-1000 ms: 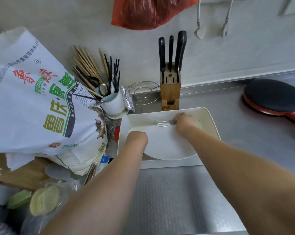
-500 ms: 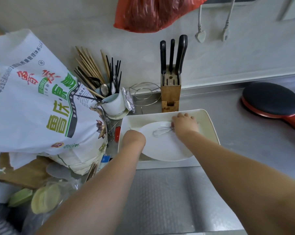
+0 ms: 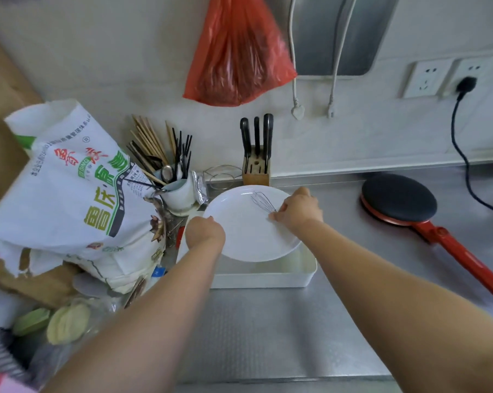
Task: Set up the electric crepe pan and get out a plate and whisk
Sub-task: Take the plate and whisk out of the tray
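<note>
Both hands hold the plate (image 3: 248, 231) above the white tray (image 3: 263, 275): our left hand (image 3: 205, 232) grips its near rim, our right hand (image 3: 299, 210) pins the whisk (image 3: 263, 201) on it; tilting could slide the whisk off

The plate (image 3: 248, 231) sits over the tray (image 3: 268, 276), apparently lifted, with the crepe pan (image 3: 398, 199) to its right.

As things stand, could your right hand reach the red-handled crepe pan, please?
Probably not at once: the right hand is busy holding the round white plate and wire whisk, though the steel counter towards the crepe pan lies bare.
</note>
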Available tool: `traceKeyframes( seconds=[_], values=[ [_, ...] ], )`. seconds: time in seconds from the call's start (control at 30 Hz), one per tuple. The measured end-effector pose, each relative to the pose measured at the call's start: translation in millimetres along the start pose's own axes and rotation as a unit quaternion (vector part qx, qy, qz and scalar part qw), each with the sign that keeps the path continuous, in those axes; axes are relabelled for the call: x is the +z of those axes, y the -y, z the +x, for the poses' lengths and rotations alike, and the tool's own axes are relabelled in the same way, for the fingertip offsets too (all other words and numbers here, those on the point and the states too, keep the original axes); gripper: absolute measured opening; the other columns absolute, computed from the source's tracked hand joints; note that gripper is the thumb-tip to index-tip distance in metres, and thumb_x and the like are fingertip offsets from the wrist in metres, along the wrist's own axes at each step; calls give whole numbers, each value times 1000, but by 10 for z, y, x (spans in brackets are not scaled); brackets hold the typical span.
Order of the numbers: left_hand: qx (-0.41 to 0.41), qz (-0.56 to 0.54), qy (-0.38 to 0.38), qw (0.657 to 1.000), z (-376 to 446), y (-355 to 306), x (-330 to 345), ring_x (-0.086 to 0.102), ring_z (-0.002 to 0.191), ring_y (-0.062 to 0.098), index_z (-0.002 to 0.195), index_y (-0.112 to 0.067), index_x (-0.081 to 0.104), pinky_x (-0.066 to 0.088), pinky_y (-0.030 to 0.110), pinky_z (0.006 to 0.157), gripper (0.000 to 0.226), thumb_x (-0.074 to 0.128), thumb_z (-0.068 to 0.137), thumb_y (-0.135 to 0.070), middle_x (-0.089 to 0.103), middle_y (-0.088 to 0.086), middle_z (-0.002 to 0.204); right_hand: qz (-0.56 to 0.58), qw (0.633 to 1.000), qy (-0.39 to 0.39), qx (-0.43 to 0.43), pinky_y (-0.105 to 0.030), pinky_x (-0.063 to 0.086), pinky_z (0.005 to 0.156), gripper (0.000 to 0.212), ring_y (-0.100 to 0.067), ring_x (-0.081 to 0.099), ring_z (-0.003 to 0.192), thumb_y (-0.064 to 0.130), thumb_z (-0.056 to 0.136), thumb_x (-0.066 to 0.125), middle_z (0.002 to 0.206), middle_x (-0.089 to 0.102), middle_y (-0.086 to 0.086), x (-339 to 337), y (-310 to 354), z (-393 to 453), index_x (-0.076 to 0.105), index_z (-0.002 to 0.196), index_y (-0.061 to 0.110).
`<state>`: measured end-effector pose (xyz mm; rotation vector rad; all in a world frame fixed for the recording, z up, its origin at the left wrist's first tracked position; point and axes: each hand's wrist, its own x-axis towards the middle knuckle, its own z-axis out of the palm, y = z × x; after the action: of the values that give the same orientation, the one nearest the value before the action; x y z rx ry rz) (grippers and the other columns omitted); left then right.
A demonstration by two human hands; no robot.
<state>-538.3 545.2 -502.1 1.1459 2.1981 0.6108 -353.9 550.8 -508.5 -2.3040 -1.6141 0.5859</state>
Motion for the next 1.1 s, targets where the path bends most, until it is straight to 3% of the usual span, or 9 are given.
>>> traceKeyframes(
  seconds=[0.17,0.33,0.47,0.6,0.73,0.93,1.1],
  values=[
    [-18,-20,1,1000,-365,-181,170,53,123,37,128,8,51,43,39,99,44,41,104,-27,55,22,134,28,999,26,-14,-32,51,92,42,-27,62,102,44,84,68,132,37,-7,-344,-350,-117,70,109,10],
    [-32,-50,-3,998,-843,-419,458,56,118,39,125,5,55,44,42,96,42,43,103,-28,59,22,129,30,999,21,-18,-31,50,84,39,-26,55,81,37,88,64,133,37,-9,-661,-866,-177,68,109,5],
    [-25,-71,13,997,-1214,-633,714,57,116,39,125,0,57,45,40,93,42,46,101,-32,60,18,128,32,999,6,-11,-31,50,82,36,-29,62,86,36,89,63,130,40,-9,-908,-1352,-269,69,106,5],
    [-6,-97,38,995,-1583,-787,1077,56,118,38,131,-8,52,46,40,97,41,51,98,-32,58,14,132,43,999,-17,13,-32,51,79,33,-27,56,76,32,88,64,126,40,-9,-1057,-1924,-338,70,100,2],
    [13,-101,63,993,-1964,-927,1454,54,121,37,135,-5,39,45,41,96,43,51,97,-22,54,15,136,29,998,-25,47,-36,54,86,33,-28,59,79,31,87,63,125,41,-10,-1085,-2463,-405,71,103,4],
    [16,-53,117,992,-2097,-931,1981,58,115,36,131,-5,50,49,36,89,45,47,87,-7,58,14,130,38,995,18,95,-36,53,90,27,-30,62,91,28,84,63,126,40,-9,-859,-2982,-481,70,104,11],
    [17,14,133,991,-1986,-880,2308,52,124,32,144,-12,39,47,37,96,56,43,89,-8,42,11,145,71,990,18,124,-39,54,90,27,-29,59,101,30,81,70,125,39,-8,-537,-3114,-392,69,101,13]
  ],
)
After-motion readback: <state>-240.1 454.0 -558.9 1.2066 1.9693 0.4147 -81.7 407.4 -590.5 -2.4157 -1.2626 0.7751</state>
